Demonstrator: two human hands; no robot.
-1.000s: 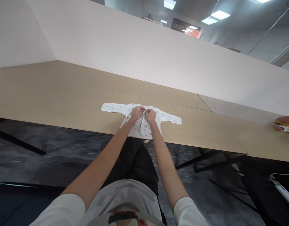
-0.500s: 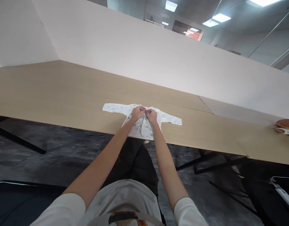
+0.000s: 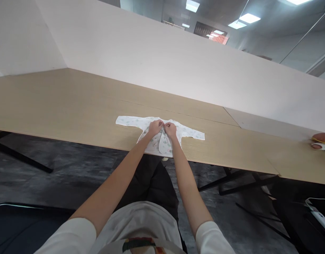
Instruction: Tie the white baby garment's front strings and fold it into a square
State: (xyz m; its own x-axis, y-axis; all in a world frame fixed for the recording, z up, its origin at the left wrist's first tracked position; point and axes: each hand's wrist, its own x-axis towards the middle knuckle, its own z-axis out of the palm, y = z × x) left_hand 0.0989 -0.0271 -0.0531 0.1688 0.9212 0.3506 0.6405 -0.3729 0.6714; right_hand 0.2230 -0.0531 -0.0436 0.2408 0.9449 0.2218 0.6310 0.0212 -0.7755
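Observation:
A small white baby shirt (image 3: 165, 145) with a faint coloured print lies spread on the table, its sleeves stretched out to both sides. Its lower hem reaches the table's front edge. My left hand (image 3: 155, 127) is closed in a pinch on the shirt's front, just below the neckline. Close beside it, my right hand (image 3: 170, 129) pinches the front as well, and the fingertips of both hands nearly meet. What exactly lies between the fingertips is too small to make out. One front panel with a curved edge hangs down below my hands.
The pale wooden table (image 3: 80, 109) runs across the view, with a white partition (image 3: 152, 60) along its back. A brown and yellow object (image 3: 322, 138) sits at the far right. Dark chairs (image 3: 27, 225) stand on both sides of me, the right one bearing a white device (image 3: 320, 219).
Almost nothing differs. Both hands stay pinched at the shirt's neckline, with only a slight shift of the fingers and the camera.

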